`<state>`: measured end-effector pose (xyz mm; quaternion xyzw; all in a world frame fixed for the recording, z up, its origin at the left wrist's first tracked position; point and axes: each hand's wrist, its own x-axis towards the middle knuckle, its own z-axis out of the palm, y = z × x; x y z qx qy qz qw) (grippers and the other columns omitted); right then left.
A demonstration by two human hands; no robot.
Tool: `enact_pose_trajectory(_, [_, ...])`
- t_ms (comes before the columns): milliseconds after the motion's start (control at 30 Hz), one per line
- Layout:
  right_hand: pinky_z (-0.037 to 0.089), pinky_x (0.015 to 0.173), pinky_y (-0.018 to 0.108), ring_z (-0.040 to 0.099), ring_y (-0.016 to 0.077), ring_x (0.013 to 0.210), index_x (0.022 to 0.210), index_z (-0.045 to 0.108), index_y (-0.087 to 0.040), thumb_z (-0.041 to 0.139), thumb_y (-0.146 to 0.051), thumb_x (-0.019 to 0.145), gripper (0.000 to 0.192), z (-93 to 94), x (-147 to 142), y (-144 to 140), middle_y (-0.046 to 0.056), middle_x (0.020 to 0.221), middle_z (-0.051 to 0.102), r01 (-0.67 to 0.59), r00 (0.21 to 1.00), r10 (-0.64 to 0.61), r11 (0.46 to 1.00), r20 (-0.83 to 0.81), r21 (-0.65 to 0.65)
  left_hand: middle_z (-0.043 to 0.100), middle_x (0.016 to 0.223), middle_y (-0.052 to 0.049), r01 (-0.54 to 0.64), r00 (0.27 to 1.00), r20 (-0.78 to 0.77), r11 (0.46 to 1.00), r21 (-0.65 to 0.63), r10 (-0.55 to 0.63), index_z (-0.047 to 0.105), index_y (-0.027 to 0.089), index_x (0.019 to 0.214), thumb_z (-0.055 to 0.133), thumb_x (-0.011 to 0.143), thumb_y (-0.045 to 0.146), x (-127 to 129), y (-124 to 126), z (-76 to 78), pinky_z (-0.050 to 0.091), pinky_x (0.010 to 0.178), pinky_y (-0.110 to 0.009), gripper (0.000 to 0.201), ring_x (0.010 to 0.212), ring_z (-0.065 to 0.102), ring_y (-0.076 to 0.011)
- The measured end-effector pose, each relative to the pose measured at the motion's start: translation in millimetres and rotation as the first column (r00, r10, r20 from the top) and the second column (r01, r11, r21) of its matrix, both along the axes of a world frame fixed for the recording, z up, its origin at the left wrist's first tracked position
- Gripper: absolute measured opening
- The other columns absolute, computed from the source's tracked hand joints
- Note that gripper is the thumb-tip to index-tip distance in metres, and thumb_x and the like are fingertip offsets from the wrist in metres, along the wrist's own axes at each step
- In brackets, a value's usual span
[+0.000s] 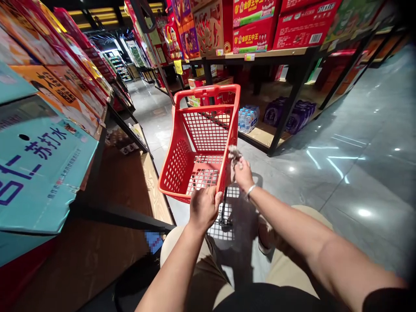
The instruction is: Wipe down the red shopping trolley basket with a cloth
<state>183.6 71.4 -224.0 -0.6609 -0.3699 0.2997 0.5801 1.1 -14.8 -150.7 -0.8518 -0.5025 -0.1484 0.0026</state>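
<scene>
A red plastic shopping cart (209, 130) with grid walls stands on the floor in front of me, its basket holding nothing that I can see. My left hand (204, 208) is closed around the rim at the cart's near end. A crumpled greyish cloth (234, 158) is bunched in my right hand (244, 174), beside the cart's right side wall. The cloth lies against or very near that wall; contact is hard to tell. A white bracelet circles my right wrist.
On the left, a shelf bears light-blue cartons (39, 160) and orange boxes (69, 93). Behind the cart, a black-framed shelf (282, 125) carries red boxes (253, 37) above, bottled water (248, 119) and purple packs (289, 113) below. Shiny grey floor (351, 143) extends right.
</scene>
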Motion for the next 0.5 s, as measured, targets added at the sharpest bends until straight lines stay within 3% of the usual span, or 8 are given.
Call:
enact_pose_trajectory(67, [0.054, 0.101, 0.039, 0.063, 0.0191, 0.1, 0.117, 0.067, -0.016, 0.053, -0.019, 0.081, 0.039, 23.1, 29.1, 48.5, 0.012, 0.126, 0.054, 0.042, 0.999, -0.042, 0.999, -0.003, -0.01, 0.074, 0.084, -0.005, 0.004, 1.0, -0.013, 0.999, 0.032, -0.004, 0.064, 0.02, 0.09, 0.041, 0.105, 0.031, -0.1, -0.5, -2.3, 0.038, 0.075, -0.036, 0.03, 0.083, 0.068, -0.0228])
enact_pose_trajectory(133, [0.054, 0.099, 0.037, 0.063, 0.0189, 0.102, 0.123, 0.066, -0.017, 0.055, -0.015, 0.078, 0.047, 43.9, 55.9, 88.9, 0.011, 0.129, 0.054, 0.1, 0.994, -0.102, 0.994, 0.044, 0.054, 0.074, 0.082, -0.004, 0.013, 1.0, -0.002, 0.998, 0.066, -0.013, 0.064, 0.021, 0.089, 0.041, 0.104, 0.03, -2.0, -1.3, -3.9, 0.037, 0.075, -0.036, 0.029, 0.081, 0.067, -0.0219])
enact_pose_trajectory(267, [0.044, 0.111, 0.047, 0.055, 0.0271, 0.121, 0.147, 0.048, -0.02, 0.06, -0.008, 0.073, 0.076, 63.3, 95.8, 132.3, 0.013, 0.138, 0.048, 0.139, 0.915, -0.174, 0.983, 0.365, 0.12, 0.073, 0.081, -0.004, 0.016, 0.999, 0.026, 0.991, 0.134, -0.02, 0.064, 0.021, 0.091, 0.042, 0.104, 0.029, -6.2, -2.5, -5.6, 0.037, 0.075, -0.037, 0.027, 0.078, 0.066, -0.0219])
enact_pose_trajectory(333, [0.04, 0.111, 0.056, 0.049, 0.0342, 0.125, 0.141, 0.051, -0.015, 0.067, -0.01, 0.073, 0.07, 64.7, 108.6, 138.4, 0.018, 0.136, 0.05, 0.066, 0.815, -0.069, 0.997, 0.575, 0.027, 0.073, 0.079, -0.003, 0.018, 0.999, 0.039, 0.989, 0.145, -0.024, 0.064, 0.022, 0.091, 0.042, 0.104, 0.029, -8.3, -2.5, -5.8, 0.037, 0.075, -0.037, 0.027, 0.077, 0.066, -0.0217])
enact_pose_trajectory(400, [0.039, 0.109, 0.06, 0.046, 0.0386, 0.124, 0.122, 0.062, -0.01, 0.073, -0.013, 0.072, 0.052, 67.0, 116.5, 141.2, 0.021, 0.128, 0.053, -0.015, 0.705, 0.071, 0.996, 0.706, -0.085, 0.073, 0.079, -0.002, 0.018, 0.998, 0.058, 0.99, 0.142, -0.026, 0.064, 0.022, 0.09, 0.042, 0.104, 0.028, -10.4, -2.2, -5.9, 0.037, 0.075, -0.037, 0.027, 0.077, 0.065, -0.0212])
enact_pose_trajectory(467, [0.04, 0.109, 0.056, 0.048, 0.0363, 0.121, 0.107, 0.064, -0.01, 0.076, -0.011, 0.067, 0.042, 72.7, 119.5, 146.2, 0.019, 0.123, 0.054, -0.122, 0.647, 0.171, 0.985, 0.743, -0.121, 0.073, 0.08, -0.002, 0.017, 0.996, 0.08, 0.99, 0.14, -0.028, 0.063, 0.022, 0.089, 0.041, 0.104, 0.028, -12.4, -1.7, -6.2, 0.038, 0.075, -0.037, 0.027, 0.077, 0.065, -0.0211])
enact_pose_trajectory(500, [0.042, 0.109, 0.052, 0.05, 0.0334, 0.119, 0.106, 0.063, -0.011, 0.075, -0.009, 0.064, 0.043, 76.3, 119.3, 150.2, 0.017, 0.123, 0.053, -0.166, 0.655, 0.179, 0.982, 0.734, -0.091, 0.073, 0.08, -0.003, 0.018, 0.996, 0.087, 0.99, 0.141, -0.031, 0.063, 0.022, 0.089, 0.041, 0.104, 0.028, -13.2, -1.4, -6.5, 0.038, 0.075, -0.037, 0.027, 0.078, 0.065, -0.0213])
